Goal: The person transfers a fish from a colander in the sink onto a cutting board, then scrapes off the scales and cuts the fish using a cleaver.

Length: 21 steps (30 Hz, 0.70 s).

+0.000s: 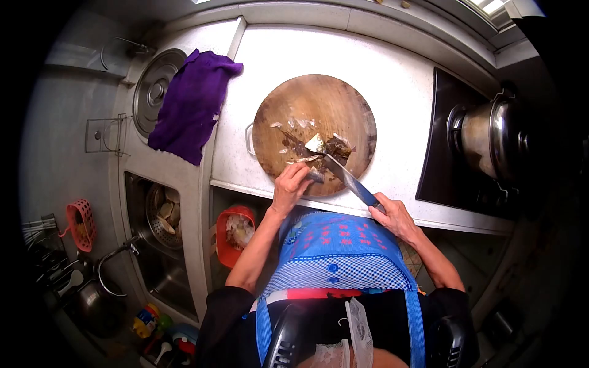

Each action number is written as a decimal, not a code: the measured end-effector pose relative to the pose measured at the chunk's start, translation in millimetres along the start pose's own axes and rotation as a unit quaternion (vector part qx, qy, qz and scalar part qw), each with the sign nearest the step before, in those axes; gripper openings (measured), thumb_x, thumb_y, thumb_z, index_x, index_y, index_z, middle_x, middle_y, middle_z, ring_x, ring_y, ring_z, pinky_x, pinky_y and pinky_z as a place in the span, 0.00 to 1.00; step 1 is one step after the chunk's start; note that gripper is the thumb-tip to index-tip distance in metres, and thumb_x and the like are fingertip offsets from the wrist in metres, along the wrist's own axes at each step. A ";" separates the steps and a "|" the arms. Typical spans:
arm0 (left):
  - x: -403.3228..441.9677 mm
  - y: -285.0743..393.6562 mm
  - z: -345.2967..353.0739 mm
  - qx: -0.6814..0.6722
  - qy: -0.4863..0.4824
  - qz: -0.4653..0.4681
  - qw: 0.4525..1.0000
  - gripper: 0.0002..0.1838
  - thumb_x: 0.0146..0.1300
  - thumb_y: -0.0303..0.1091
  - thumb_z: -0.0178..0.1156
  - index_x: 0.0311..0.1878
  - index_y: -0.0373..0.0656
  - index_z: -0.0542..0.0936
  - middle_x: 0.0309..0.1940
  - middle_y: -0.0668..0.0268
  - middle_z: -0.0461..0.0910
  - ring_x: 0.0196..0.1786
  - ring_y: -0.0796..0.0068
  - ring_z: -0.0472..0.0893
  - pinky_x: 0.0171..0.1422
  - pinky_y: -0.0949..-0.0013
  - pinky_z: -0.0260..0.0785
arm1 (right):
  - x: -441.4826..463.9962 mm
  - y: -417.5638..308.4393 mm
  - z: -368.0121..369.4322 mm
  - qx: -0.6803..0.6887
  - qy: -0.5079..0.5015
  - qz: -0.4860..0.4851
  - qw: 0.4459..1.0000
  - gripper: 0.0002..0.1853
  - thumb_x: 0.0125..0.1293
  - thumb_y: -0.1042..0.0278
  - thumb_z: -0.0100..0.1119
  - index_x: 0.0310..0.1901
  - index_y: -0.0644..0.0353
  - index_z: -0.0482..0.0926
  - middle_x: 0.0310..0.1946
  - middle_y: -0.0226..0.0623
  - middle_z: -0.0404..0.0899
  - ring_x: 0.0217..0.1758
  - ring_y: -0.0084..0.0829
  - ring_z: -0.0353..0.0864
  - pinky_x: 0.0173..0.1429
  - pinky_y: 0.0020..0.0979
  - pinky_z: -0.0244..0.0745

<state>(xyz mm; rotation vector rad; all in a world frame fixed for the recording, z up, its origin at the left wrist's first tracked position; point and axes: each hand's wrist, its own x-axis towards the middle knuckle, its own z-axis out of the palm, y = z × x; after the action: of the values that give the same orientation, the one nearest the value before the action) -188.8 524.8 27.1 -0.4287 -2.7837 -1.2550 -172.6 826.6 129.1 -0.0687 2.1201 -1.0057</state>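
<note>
1. In the head view, one round wooden board (pixel 282 107) is set on the white counter (pixel 399 92), and one knife (pixel 351 181) is seen slanting over its near edge.
2. The knife's handle is gripped by the right hand (pixel 394 216), fingers closed around it; the blade is pointed toward the board's middle.
3. One small grey piece of food (pixel 315 176) is pinched at the fingertips of the left hand (pixel 291 186), near the board's front edge; it is partly hidden by the fingers.
4. Dark food scraps (pixel 339 149) are heaped just beyond the knife tip, beside one pale piece (pixel 315 143); whether they are touched by the blade cannot be told. Several pale bits are scattered farther back, too small to be counted surely.
5. To the right, one lidded pot (pixel 481 138) is stood on the black stove (pixel 445 159).
6. To the left, one metal lid (pixel 147 101) is partly covered by one purple cloth (pixel 195 104). One colander (pixel 156 226) is held in the sink (pixel 165 282), and one red bin (pixel 227 253) is placed below the counter.
</note>
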 end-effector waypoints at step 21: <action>2.2 10.8 7.2 -0.031 0.030 -0.043 0.998 0.15 0.47 0.20 0.69 0.40 0.36 0.80 0.40 0.59 0.80 0.45 0.58 0.81 0.49 0.62 0.73 | 7.0 12.4 19.6 0.045 0.090 0.033 0.994 0.12 0.68 0.63 0.56 0.45 0.62 0.72 0.18 0.45 0.75 0.23 0.42 0.80 0.28 0.38 0.71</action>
<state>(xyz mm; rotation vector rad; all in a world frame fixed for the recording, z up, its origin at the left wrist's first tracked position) -187.5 537.5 30.5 -0.2729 -2.7453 -1.3514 -161.2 820.1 108.7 0.1412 2.2189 -1.1027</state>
